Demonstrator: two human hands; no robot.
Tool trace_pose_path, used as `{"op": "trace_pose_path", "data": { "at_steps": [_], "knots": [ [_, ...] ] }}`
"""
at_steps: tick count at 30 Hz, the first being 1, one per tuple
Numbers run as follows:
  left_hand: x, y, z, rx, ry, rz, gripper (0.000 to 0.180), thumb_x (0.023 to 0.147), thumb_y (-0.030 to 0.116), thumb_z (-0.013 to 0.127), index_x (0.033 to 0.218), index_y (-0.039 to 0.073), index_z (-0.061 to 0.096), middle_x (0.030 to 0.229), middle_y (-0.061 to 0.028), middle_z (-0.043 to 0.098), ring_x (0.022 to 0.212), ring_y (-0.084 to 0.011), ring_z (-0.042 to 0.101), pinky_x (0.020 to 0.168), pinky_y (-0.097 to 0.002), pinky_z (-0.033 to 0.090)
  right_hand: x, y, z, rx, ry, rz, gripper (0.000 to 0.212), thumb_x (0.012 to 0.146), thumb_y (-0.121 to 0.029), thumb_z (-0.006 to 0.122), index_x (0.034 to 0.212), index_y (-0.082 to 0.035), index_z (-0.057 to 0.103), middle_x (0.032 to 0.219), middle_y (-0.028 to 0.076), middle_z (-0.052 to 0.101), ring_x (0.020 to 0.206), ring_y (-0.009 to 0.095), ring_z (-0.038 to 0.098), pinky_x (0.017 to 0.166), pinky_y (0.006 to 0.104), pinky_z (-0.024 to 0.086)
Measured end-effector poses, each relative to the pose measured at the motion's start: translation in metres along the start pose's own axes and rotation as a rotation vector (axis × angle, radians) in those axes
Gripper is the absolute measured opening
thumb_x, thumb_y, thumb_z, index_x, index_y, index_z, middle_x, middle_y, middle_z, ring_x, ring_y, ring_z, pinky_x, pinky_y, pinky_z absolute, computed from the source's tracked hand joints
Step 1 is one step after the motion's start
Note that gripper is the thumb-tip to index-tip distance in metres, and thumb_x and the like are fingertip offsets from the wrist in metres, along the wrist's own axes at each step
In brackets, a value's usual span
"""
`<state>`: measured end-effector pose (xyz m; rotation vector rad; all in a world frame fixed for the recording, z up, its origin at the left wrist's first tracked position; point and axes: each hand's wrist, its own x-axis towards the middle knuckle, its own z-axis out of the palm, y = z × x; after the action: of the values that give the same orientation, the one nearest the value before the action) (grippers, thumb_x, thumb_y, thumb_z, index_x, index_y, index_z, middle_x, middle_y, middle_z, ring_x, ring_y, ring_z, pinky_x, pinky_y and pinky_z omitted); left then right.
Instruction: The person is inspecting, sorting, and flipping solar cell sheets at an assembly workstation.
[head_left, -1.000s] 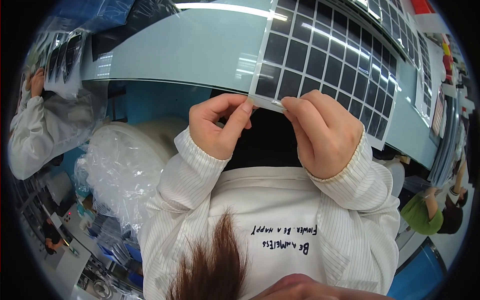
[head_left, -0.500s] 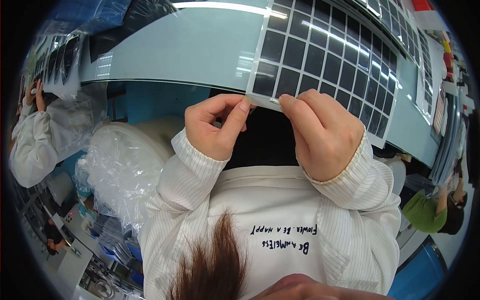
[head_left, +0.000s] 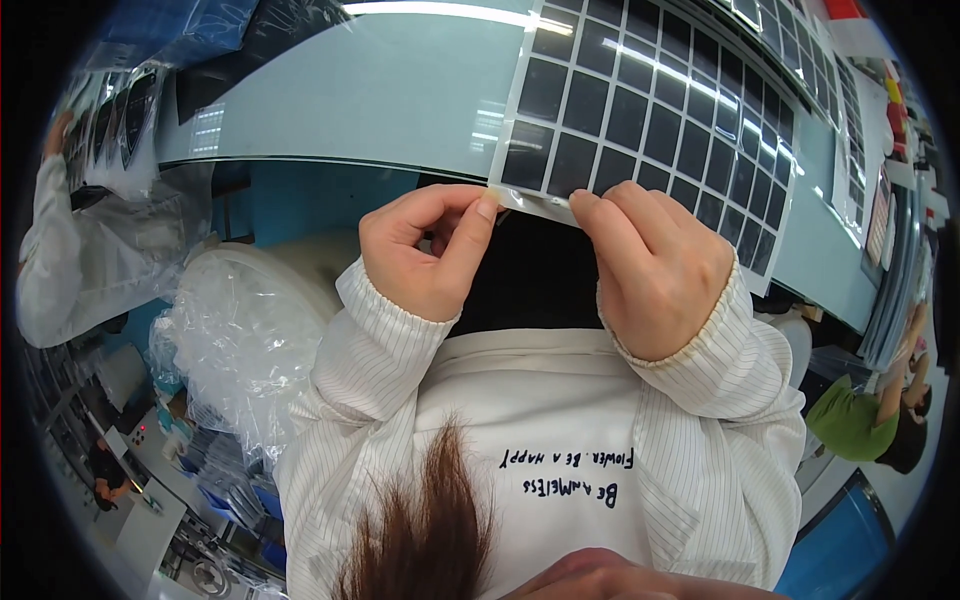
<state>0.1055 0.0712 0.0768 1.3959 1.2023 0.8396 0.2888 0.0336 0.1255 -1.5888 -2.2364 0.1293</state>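
Observation:
A large sheet of dark rectangles in a white grid (head_left: 610, 110) lies on the glass-topped table, its near edge reaching past the table's edge toward me. My left hand (head_left: 425, 250) pinches the sheet's near left corner between thumb and forefinger. Farther along the same edge, my right hand (head_left: 660, 280) is closed, its thumb and forefinger pressed together at the white border. A thin, shiny, see-through strip shows along the border between my hands. The right fingertips are partly hidden, so I cannot tell whether they grip the sheet, the strip or both.
The pale glass table (head_left: 350, 100) stretches left. Below it stands a round bin (head_left: 225, 285) with clear plastic film (head_left: 230, 350). Blue plastic wrapping (head_left: 165, 35) lies at the far left. More gridded sheets (head_left: 785, 45) lie at far right. Co-workers are at both sides.
My hands have drawn slightly apart along the sheet's edge, the left going left and the right going right. The co-worker at the left has reached farther forward.

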Motion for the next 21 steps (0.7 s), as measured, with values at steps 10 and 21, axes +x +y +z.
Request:
{"op": "trace_pose_path", "data": {
  "at_steps": [10,21],
  "knots": [
    [0.026,-0.003,-0.004,0.891,0.052,1.081,0.029,0.073,0.019,0.068,0.100,0.009,0.066,0.098,-0.0026,0.066,0.097,-0.0209,0.058,0.080,-0.0290,0.043,-0.001,-0.003,-0.003,-0.001,0.003,0.004,0.021,0.063,0.008,0.060,0.083,0.000,0.059,0.067,0.007,0.052,0.056,0.019,0.055,0.046,0.0282,0.044],
    [0.031,-0.006,-0.009,1.035,0.125,1.090,0.016,0.078,0.022,0.064,0.092,0.023,0.070,0.099,0.0079,0.067,0.096,-0.0118,0.059,0.081,-0.0228,0.035,-0.018,0.013,-0.019,-0.073,-0.089,0.038,0.018,0.062,0.008,0.060,0.078,0.000,0.059,0.063,0.007,0.053,0.051,0.019,0.053,0.043,0.0286,0.042]
  ]
}}
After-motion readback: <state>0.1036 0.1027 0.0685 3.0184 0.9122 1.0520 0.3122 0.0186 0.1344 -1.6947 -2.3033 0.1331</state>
